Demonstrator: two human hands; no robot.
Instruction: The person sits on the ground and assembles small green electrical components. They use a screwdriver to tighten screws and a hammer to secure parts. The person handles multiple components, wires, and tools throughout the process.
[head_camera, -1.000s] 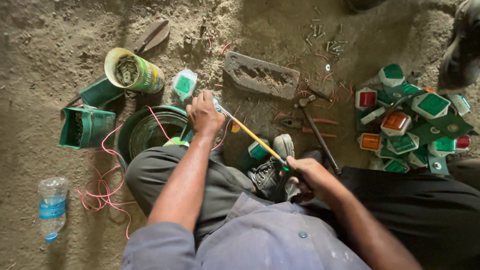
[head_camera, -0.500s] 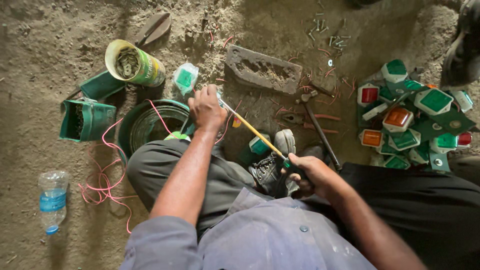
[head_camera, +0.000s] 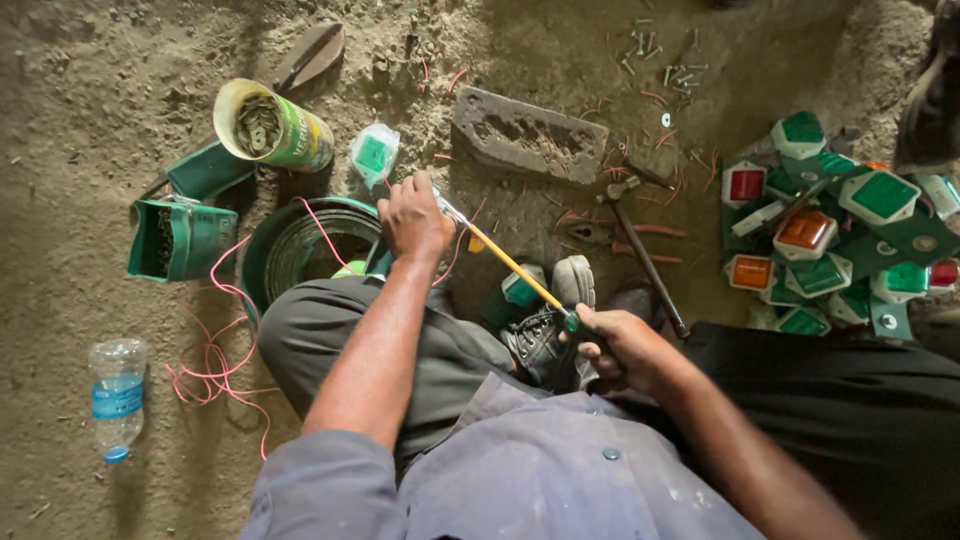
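I see my right hand (head_camera: 622, 345) closed on the yellow screwdriver (head_camera: 515, 268), and my left hand (head_camera: 415, 218) pinching its tip.

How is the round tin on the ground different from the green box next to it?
The round tin is a cylinder with a yellowish rim, while the green box is square-sided and dark green all over. The tin lies farther from the person, the box nearer the pink wire. Both lie tipped over, openings showing, on the dirt.
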